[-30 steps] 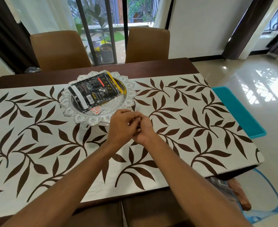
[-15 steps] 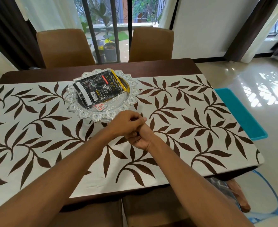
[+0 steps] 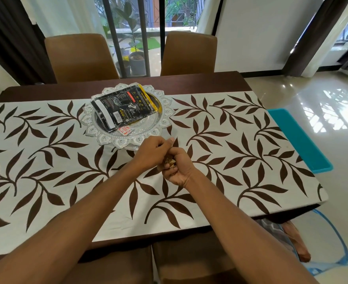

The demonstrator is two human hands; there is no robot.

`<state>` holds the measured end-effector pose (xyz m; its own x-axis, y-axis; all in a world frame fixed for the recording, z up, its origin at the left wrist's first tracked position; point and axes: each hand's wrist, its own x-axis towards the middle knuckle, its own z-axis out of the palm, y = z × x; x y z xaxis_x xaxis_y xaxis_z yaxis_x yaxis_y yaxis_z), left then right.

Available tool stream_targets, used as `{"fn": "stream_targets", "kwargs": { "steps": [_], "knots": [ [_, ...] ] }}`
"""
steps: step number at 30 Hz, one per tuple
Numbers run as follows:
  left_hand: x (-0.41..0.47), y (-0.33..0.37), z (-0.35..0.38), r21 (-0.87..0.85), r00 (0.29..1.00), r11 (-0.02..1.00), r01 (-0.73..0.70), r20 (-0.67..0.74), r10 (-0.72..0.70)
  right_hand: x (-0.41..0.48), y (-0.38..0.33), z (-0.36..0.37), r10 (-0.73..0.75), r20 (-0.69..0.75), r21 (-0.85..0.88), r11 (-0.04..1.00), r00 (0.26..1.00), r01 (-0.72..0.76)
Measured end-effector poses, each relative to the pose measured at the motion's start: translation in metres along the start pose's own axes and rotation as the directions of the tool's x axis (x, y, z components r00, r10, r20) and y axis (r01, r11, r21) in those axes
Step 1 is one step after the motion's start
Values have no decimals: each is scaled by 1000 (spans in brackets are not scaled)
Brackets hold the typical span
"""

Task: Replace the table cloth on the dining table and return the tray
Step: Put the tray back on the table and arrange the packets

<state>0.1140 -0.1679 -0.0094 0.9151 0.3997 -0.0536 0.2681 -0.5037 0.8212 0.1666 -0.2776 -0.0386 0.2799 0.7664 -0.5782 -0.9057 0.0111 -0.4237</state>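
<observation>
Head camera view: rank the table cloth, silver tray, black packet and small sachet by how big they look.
1. table cloth
2. silver tray
3. black packet, lying in the tray
4. small sachet
The last three sit together, so camera nearness hardly affects the order.

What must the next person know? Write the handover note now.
Right hand grips a small golden scrap; left hand curls against it, grip unclear.
Leaf cloth lies spread on the table; tray sits on it, holding a black packet.
Done: cloth on, tray back. Left: seemingly only the scrap to clear.
</observation>
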Motion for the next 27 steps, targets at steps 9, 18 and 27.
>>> {"fn": "stream_targets", "kwargs": {
  "steps": [9, 18, 27],
  "knots": [
    [-50, -14, -18, -361, 984, 932, 43, -145, -101, -8, 8, 13, 32, -27, -251, 967, 999, -37],
    [-237, -89, -91, -26, 895, 953, 303, -336, -294, -17, 122, 68, 146, -117, -631, 753, 982, -187],
    [-490, -216, -189, 132, 735, 805, 578, -513, -444, -22, 321, 189, 279, 14, -995, 95, 960, -13]
  ]
}}
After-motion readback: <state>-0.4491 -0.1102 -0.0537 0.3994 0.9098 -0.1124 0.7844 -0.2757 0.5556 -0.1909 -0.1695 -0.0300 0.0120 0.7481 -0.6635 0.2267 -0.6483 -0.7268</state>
